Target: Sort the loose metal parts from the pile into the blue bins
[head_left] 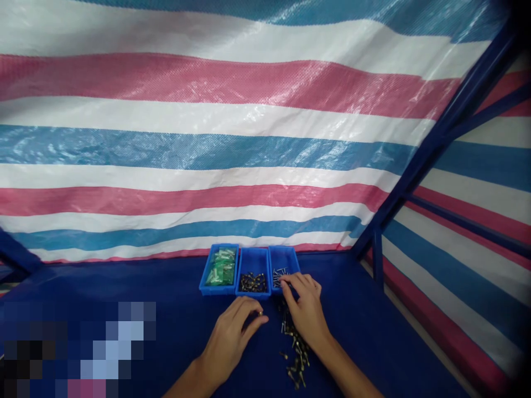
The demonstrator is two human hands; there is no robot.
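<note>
Thumb and forefinger of my left hand point(232, 326) pinch a small brass-coloured piece point(260, 314), mostly hidden by the fingertips. This hand is just in front of the middle blue bin point(254, 255), where small brass-and-dark pieces point(253, 282) lie heaped. My right hand point(306, 301) reaches over the front of the right blue bin point(284, 255), its fingertips drawn together at the silvery screws point(279, 274). What lies between those fingertips is hidden. Below the right hand, a loose pile of finished-looking brass-and-dark pieces point(299, 354) spreads on the table, with some silvery screws point(284, 323) beside it.
A left blue bin point(203, 282) holds green-and-clear packets point(222, 268). All three bins stand side by side near the back of the dark blue table point(136, 287). Striped sheeting point(207, 149) hangs behind, and a blue metal frame point(409, 177) rises at the right.
</note>
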